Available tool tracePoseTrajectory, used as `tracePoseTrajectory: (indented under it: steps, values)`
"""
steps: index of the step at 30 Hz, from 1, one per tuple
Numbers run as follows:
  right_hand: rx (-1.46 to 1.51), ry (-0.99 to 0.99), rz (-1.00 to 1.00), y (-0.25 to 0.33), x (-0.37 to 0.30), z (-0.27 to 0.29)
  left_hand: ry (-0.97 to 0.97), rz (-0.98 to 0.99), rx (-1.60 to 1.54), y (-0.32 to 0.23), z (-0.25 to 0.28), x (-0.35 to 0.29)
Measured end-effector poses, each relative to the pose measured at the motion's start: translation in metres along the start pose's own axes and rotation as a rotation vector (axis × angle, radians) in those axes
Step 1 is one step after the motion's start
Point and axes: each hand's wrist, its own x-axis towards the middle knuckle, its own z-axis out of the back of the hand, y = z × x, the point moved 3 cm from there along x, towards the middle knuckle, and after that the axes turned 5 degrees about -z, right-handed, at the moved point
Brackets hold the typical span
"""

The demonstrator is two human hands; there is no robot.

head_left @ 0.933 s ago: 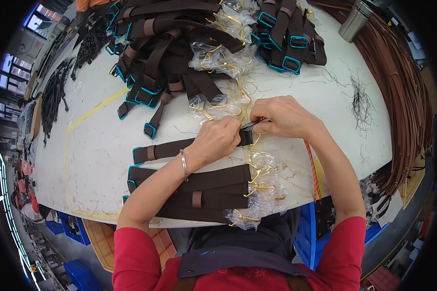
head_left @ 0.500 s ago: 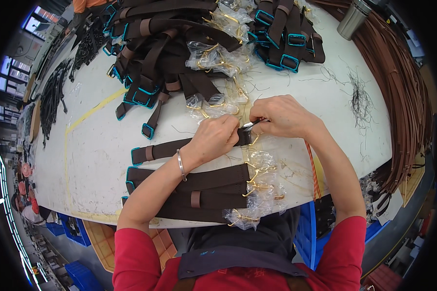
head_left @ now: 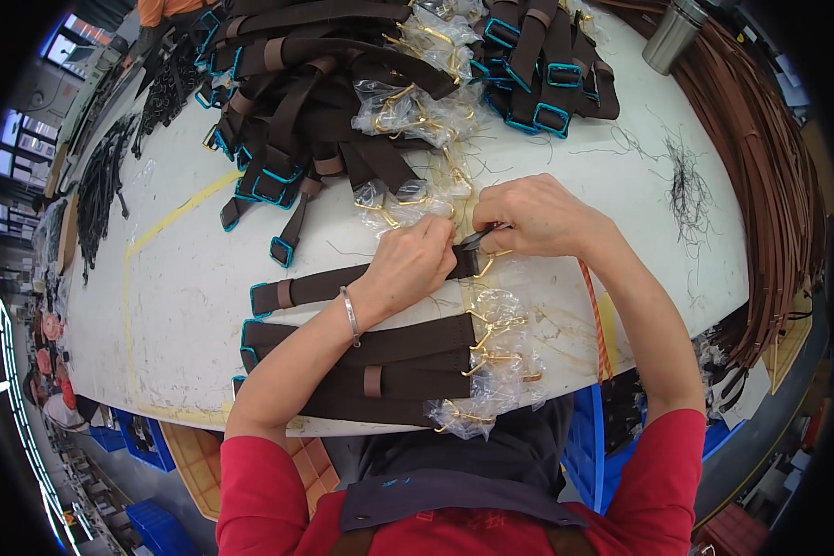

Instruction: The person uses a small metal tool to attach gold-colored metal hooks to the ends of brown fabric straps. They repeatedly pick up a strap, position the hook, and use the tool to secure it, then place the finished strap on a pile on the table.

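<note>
My left hand [head_left: 415, 257] is closed on a dark brown belt strap [head_left: 329, 283], near the end with the gold hook [head_left: 485, 266]. The strap's other end carries a blue-covered buckle [head_left: 259, 300]. Just right of it, my right hand [head_left: 533, 215] is closed around small dark metal snips [head_left: 477, 238], whose tips touch the strap's end. Most of the snips is hidden by the fingers. Below my left forearm lie several more brown straps [head_left: 408, 338] side by side, their gold hooks wrapped in clear plastic [head_left: 500, 315].
A large heap of brown straps [head_left: 287, 120] lies at the far left, with a smaller pile [head_left: 551, 74] beside it. A steel tumbler [head_left: 674, 37] stands at the back right near long brown strips [head_left: 760, 157]. Loose threads [head_left: 686, 195] and an orange cord [head_left: 596, 320] lie rightward.
My right hand has shifted very slightly left and up, and the snips have turned a little at the strap's end. My left hand stays nearly in place on the strap.
</note>
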Motion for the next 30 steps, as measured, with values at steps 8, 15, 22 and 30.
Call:
tracePoseTrajectory:
  steps: [8, 15, 22, 30]
  values:
    - [0.023, 0.054, -0.014, -0.0031, 0.0052, -0.0008, 0.069, 0.023, 0.025, -0.0014, -0.0003, 0.0022]
    - [-0.03, 0.064, 0.006, -0.002, 0.0053, -0.0022, 0.087, 0.062, -0.012, -0.0008, 0.0005, 0.0022]
    - [-0.053, 0.09, 0.026, -0.0022, 0.0069, -0.0004, 0.113, 0.097, -0.008, -0.0017, 0.0013, 0.0034]
    - [-0.049, 0.128, 0.026, -0.0016, 0.0091, 0.0008, 0.124, 0.091, -0.009, 0.0002, 0.0004, 0.0029]
